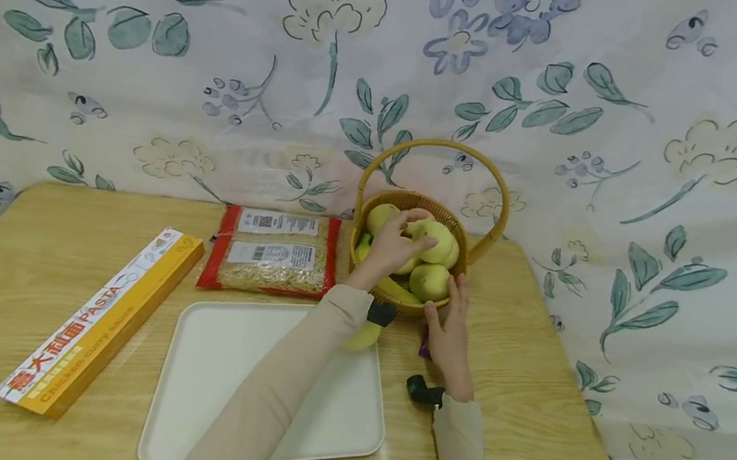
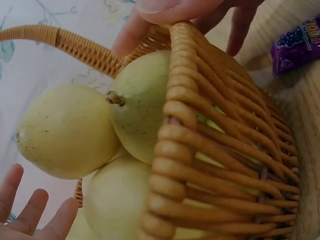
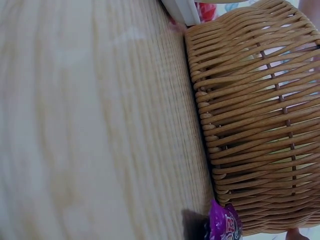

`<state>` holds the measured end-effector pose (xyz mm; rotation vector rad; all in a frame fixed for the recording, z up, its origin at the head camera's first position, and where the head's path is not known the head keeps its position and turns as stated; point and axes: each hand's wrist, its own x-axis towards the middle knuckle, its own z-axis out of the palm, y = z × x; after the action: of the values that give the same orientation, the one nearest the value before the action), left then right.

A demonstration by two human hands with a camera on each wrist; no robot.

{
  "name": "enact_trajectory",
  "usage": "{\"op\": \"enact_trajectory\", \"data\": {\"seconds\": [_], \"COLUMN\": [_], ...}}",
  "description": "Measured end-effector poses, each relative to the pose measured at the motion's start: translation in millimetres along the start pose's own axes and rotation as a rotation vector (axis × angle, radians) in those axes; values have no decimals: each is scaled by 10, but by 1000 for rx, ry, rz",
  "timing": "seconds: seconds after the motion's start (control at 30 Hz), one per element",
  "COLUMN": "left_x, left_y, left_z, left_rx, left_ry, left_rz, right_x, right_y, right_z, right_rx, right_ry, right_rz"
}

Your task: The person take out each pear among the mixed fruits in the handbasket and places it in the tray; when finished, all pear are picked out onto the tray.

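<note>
A wicker basket (image 1: 408, 311) with a tall handle holds several pale yellow-green pears (image 1: 430, 282) and a long yellow fruit (image 1: 397, 290). Over the fruit lies my left hand (image 1: 393, 253), beside the upper pear (image 2: 70, 131); its fingers (image 2: 31, 212) look spread and apart from that pear in the left wrist view. My right hand (image 1: 450, 342) touches the basket's front right side, fingers extended, with its thumb (image 2: 162, 7) on the rim. Partly hidden by the left sleeve, a yellow-green fruit (image 1: 364, 336) sits at the corner of a white tray (image 1: 224, 374).
A purple packet (image 2: 299, 47) lies on the table close to the basket. Left of the basket is a red-edged clear bag (image 1: 274, 256) of pale grain-like food. A yellow pasta box (image 1: 101, 323) lies slantwise farther left. Behind the table hangs a floral cloth (image 1: 225, 48).
</note>
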<state>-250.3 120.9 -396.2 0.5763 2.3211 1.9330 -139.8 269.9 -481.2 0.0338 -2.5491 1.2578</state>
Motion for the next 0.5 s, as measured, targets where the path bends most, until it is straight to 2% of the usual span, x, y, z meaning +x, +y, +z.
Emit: {"op": "enact_trajectory", "data": {"seconds": [0.27, 0.37, 0.5], "left_x": [83, 127, 179], "left_y": [-76, -72, -91], "left_z": [78, 126, 214], "left_rx": [70, 91, 95], "left_ry": [-22, -31, -47], "left_rz": [40, 14, -51], "right_x": [0, 10, 12], "right_y": [-2, -3, 5], "right_z": [16, 12, -4], "right_rx": [8, 13, 17], "right_ry": [-7, 2, 5], "right_rz": [-11, -17, -13]}}
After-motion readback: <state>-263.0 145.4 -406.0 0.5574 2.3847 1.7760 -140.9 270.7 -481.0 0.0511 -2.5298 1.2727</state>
